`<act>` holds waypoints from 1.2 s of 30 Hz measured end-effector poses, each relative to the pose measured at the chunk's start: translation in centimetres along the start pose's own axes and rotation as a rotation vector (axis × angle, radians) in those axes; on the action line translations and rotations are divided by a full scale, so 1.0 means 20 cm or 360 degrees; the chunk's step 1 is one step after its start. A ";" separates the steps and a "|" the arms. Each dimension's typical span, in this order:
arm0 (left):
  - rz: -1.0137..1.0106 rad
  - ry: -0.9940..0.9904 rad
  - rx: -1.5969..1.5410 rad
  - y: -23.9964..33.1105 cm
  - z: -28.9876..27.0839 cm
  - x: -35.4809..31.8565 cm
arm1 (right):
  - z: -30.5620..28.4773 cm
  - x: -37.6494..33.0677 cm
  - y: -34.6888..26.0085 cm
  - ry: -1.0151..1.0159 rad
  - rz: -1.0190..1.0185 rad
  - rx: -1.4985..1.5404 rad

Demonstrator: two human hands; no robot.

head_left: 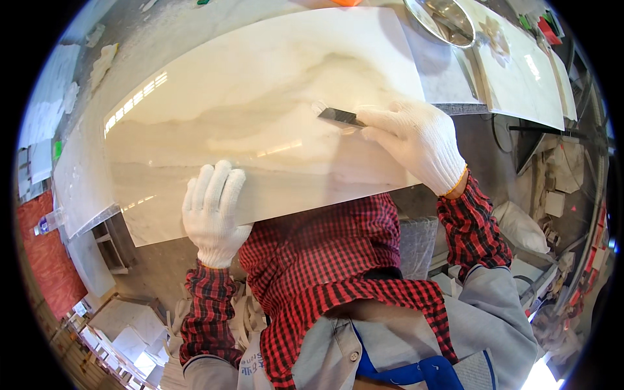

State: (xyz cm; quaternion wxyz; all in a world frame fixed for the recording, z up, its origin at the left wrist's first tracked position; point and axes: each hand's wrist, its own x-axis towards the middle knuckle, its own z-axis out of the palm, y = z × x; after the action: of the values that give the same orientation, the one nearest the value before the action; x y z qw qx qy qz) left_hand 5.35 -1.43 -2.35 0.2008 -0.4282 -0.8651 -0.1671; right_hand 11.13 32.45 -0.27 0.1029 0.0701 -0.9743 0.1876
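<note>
A polished cream marble slab (214,140) with grey-brown veins lies before me. My right hand (416,140), in a white knitted glove, grips a dark flat-bladed scraper (339,117) over the slab's right half. The blade points left, its end at a small whitish smear (318,106) on the glossy surface. The scraper's handle is mostly hidden in the glove. At the slab's near edge, my left hand (214,211), gloved alike, rests with its fingers stretched out on the stone and holds nothing. Red and black checked sleeves cover both forearms.
A shiny metal bowl (445,23) stands at the back right beside more pale slabs (520,75). An orange item (346,2) shows at the far edge. On the left are a clear plastic bottle (49,224) and a red patterned sheet (49,260).
</note>
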 end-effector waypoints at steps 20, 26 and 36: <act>0.0005 0.0034 -0.0057 -0.01 0.01 -0.02 | 0.02 0.03 -0.03 0.0142 0.0148 0.0306; -0.0041 -0.0136 -0.0022 -0.02 -0.01 -0.06 | 0.02 -0.04 -0.03 0.0044 0.0050 -0.0027; -0.0090 -0.0156 -0.0050 -0.01 0.00 -0.06 | -0.01 -0.03 -0.04 0.0163 0.0094 0.0261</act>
State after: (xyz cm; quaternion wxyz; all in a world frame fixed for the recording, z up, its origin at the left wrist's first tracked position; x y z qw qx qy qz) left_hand 5.79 -2.43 -2.87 0.1466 -0.4144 -0.8829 -0.1650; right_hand 11.80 31.87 0.05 0.1408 0.0399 -0.9508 0.2730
